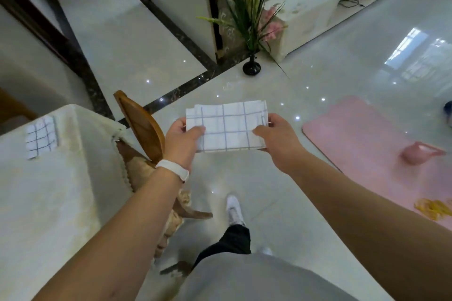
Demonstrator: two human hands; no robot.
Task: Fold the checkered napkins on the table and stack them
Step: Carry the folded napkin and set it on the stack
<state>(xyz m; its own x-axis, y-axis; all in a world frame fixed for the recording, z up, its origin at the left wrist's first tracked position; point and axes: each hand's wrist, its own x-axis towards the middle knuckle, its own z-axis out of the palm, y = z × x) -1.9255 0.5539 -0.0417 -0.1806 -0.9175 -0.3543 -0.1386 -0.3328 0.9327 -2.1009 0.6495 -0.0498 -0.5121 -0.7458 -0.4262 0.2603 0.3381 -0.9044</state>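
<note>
A white napkin with blue check lines is held folded in the air above the floor, to the right of the table. My left hand pinches its left end, thumb on top. At the other end my right hand pinches the cloth the same way. A second checkered napkin, folded small, lies on the table near its far edge.
A wooden chair stands between the table and me. A black vase with grass stands on the glossy floor ahead. A pink mat with a pink jug lies to the right.
</note>
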